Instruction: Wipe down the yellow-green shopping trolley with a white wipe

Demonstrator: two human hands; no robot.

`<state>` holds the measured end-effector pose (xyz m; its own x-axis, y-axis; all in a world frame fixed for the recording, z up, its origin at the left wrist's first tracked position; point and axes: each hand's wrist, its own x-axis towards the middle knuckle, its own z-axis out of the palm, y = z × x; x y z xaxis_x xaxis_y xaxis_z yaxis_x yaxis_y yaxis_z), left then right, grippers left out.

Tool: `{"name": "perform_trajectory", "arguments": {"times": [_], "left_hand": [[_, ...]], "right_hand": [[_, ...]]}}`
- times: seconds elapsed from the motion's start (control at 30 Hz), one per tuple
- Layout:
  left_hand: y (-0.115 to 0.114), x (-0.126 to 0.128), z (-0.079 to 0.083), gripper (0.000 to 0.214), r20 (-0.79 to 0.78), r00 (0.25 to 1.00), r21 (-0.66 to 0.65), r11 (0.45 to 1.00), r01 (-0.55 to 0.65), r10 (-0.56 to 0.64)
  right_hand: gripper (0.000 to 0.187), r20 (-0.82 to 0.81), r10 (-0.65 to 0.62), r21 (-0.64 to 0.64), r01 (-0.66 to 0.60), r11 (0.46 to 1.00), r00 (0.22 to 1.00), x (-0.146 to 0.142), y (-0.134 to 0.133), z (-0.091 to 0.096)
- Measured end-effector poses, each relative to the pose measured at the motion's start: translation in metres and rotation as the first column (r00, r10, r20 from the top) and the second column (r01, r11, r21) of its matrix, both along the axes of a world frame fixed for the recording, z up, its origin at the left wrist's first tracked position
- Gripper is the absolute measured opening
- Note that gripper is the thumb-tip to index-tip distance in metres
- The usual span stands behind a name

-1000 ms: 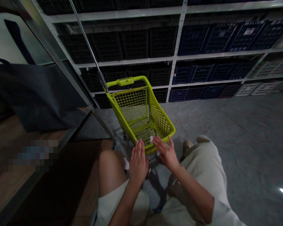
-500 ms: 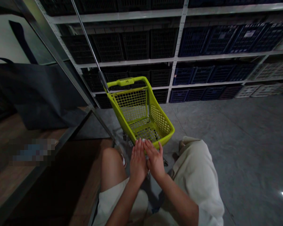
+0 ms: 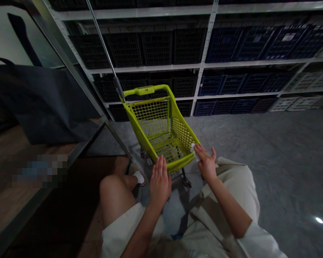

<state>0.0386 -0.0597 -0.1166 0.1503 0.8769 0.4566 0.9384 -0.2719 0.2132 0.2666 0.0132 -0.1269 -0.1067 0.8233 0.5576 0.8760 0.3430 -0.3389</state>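
A small yellow-green shopping cart [image 3: 146,140] with mesh sides stands in front of my knees, its basket holding nothing I can see. At the near left corner of its rim, my left hand [image 3: 160,181] rests with its fingers stretched out, back of the hand up. My right hand [image 3: 206,163] is at the near right corner, pressing a crumpled white tissue [image 3: 193,147] against the rim and outer side. The tissue is partly hidden under the fingers. A silver pole [image 3: 102,41] rises from the handle's left end.
White metal shelving [image 3: 204,53] with rows of black crates [image 3: 158,48] and blue crates [image 3: 224,44] runs behind the cart. To the left, a wooden bench [image 3: 5,175] with a metal frame carries a dark bag [image 3: 51,104]. Grey floor [image 3: 285,150] stretches out on the right.
My hands were together at the cart's near rim. The right hand has moved right with the tissue to the other corner, while the left stays near the left corner. My knees are farther apart.
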Motion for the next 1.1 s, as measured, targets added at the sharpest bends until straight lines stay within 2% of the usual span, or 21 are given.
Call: {"name": "perform_trajectory", "arguments": {"times": [0.1, 0.2, 0.27, 0.37, 0.47, 0.6, 0.7, 0.77, 0.83, 1.0, 1.1], "left_hand": [[0.000, 0.001, -0.002, 0.085, 0.031, 0.999, -0.002, 1.000, 0.009, -0.009], [0.001, 0.001, -0.007, 0.083, 0.023, 1.000, 0.013, 1.000, -0.005, 0.005], [0.002, -0.001, -0.010, 0.083, 0.002, 1.000, 0.034, 0.999, -0.018, 0.018], [0.003, -0.004, -0.011, 0.082, -0.037, 0.999, 0.042, 0.999, -0.015, 0.017], [0.002, -0.006, -0.007, 0.078, -0.061, 0.998, 0.043, 0.999, -0.023, 0.026], [0.002, -0.004, -0.004, 0.079, -0.054, 0.998, 0.043, 0.999, -0.028, 0.030], [0.003, 0.000, -0.002, 0.082, -0.038, 0.999, 0.040, 0.999, -0.026, 0.028], [0.003, 0.002, -0.002, 0.084, -0.017, 1.000, 0.037, 0.999, -0.025, 0.026], [0.003, 0.005, -0.004, 0.085, 0.007, 1.000, 0.031, 0.999, -0.028, 0.028], [0.005, 0.004, -0.012, 0.082, 0.018, 1.000, 0.070, 0.997, -0.026, 0.025], [0.005, -0.001, -0.014, 0.080, -0.006, 1.000, 0.080, 0.996, -0.030, 0.031]], "right_hand": [[0.080, -0.022, 0.005, 0.022, -0.005, 1.000, 1.000, -0.041, -0.018, 0.000], [0.081, -0.016, 0.154, 0.024, -0.153, 0.988, 0.988, -0.093, -0.044, 0.003], [0.081, -0.017, 0.243, 0.005, -0.243, 0.970, 0.970, -0.113, -0.055, 0.006], [0.083, 0.023, 0.329, -0.010, -0.329, 0.944, 0.944, -0.106, -0.055, 0.009], [0.084, 0.087, 0.328, -0.008, -0.329, 0.944, 0.941, -0.066, -0.038, 0.009], [0.081, 0.070, 0.136, 0.004, -0.137, 0.991, 0.988, -0.004, -0.005, 0.006], [0.079, 0.041, 0.004, -0.009, -0.003, 1.000, 0.999, 0.012, 0.007, 0.005], [0.078, 0.023, -0.031, -0.008, 0.031, 0.999, 0.999, 0.000, 0.003, 0.003], [0.079, 0.007, -0.017, 0.002, 0.017, 1.000, 1.000, -0.028, -0.010, 0.002], [0.080, -0.005, 0.206, 0.012, -0.205, 0.979, 0.979, -0.105, -0.051, 0.003], [0.080, 0.021, 0.304, 0.015, -0.304, 0.952, 0.952, -0.110, -0.057, 0.007]]}}
